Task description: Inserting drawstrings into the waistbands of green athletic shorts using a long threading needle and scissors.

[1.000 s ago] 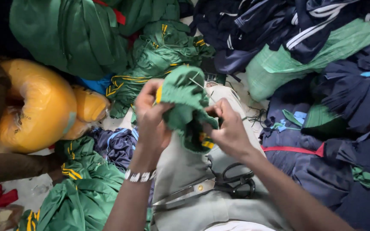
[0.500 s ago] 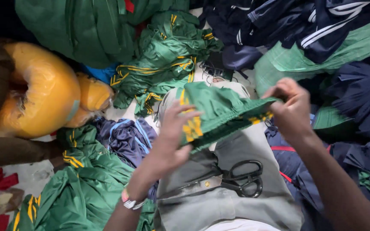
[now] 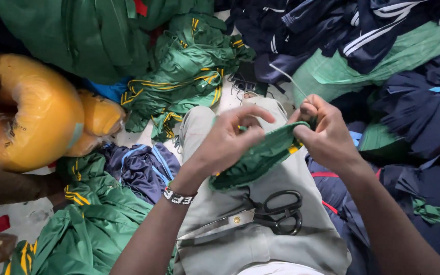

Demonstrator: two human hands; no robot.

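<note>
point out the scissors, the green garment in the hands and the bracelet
scissors (image 3: pixel 280 213), head view, on the black handles
green garment (image 3: pixel 254 159), head view, on its bunched middle
bracelet (image 3: pixel 178 197), head view, on the band at the left wrist

A single camera worn on the person's head looks almost straight down over the lap, close enough that the left hand (image 3: pixel 227 142) and right hand (image 3: pixel 324 135) fill the middle of the frame and both forearms run in from the 6 o'clock edge. The person's grey-trousered legs (image 3: pixel 260 239) stretch from 6 towards 12 o'clock, so the view faces forward along them onto the floor, with a heap of green garments (image 3: pixel 184 71) at 11 o'clock, dark blue garments (image 3: pixel 398 25) at 1 to 3 o'clock and an orange bundle (image 3: pixel 31 112) at 9 o'clock. There is only this one view.
</note>
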